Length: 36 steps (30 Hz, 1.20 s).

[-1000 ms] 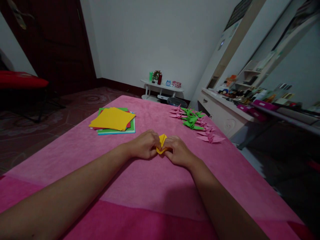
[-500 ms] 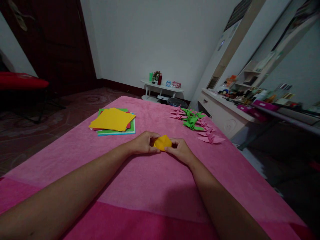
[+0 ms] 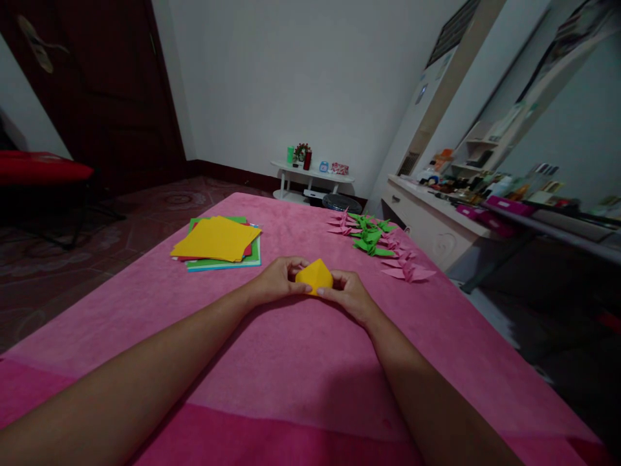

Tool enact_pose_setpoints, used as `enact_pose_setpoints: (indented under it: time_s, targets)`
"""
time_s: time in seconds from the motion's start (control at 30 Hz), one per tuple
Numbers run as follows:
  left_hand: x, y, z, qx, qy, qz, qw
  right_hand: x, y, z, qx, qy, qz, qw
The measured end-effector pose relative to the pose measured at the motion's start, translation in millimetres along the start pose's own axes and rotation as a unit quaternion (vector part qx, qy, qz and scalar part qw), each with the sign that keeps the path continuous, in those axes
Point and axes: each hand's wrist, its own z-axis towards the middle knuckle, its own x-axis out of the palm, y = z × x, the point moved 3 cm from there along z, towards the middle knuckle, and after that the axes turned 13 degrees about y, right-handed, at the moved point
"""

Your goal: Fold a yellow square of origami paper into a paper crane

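Observation:
A small piece of folded yellow origami paper (image 3: 315, 274) stands between my two hands over the pink cloth, its pointed top facing up. My left hand (image 3: 282, 279) grips its left side, thumb on the lower front edge and fingers curled behind. From the right, my right hand (image 3: 350, 294) pinches it the same way, with its thumb near the bottom middle. The fingers behind the paper are partly hidden. To the left lies a stack of coloured paper (image 3: 216, 239), yellow sheets on top and red, green, white and blue edges below.
Several folded paper cranes, green (image 3: 371, 241) and pink (image 3: 408, 269), sit at the right edge of the pink cloth (image 3: 272, 362). Beyond it stands a low white table (image 3: 315, 171) with small items. A dresser (image 3: 436, 223) crowded with bottles is on the right, a red chair (image 3: 43, 168) on the left.
The yellow paper now shows a taller, clearer point and faces me more. Both thumbs have come closer together along its lower edge. The view has tilted slightly upward.

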Motion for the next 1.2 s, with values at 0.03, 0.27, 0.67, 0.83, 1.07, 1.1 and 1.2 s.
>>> enact_pose_setpoints:
  time_s: [0.03, 0.27, 0.67, 0.83, 1.07, 1.1, 1.2]
  targets:
    - [0.3, 0, 0, 0.0, -0.001, -0.001, 1.0, 1, 0, 0, 0.001, 0.0, 0.004, 1.0]
    - [5.9, -9, -2, 0.006, 0.006, -0.009, 1.0, 5, 4, 0, 0.012, -0.035, 0.001, 0.999]
    - [-1.2, -12, -2, -0.022, 0.011, -0.133, 0.991, -6, 8, -5, 0.005, -0.002, 0.098, 0.995]
    - [-3.9, -13, -3, -0.021, 0.003, -0.103, 0.994, -8, 7, -6, 0.0, 0.054, 0.08, 0.995]
    - [-5.2, -19, -5, 0.007, -0.012, 0.041, 0.999, -12, 5, -5, -0.004, 0.067, 0.0, 0.998]
    - [-5.1, -20, -5, 0.011, -0.013, 0.071, 0.997, -12, 6, -5, -0.007, 0.068, -0.016, 0.998]
    - [-3.3, -22, -6, 0.022, -0.011, 0.128, 0.991, -11, 11, -5, -0.014, 0.093, -0.073, 0.993]
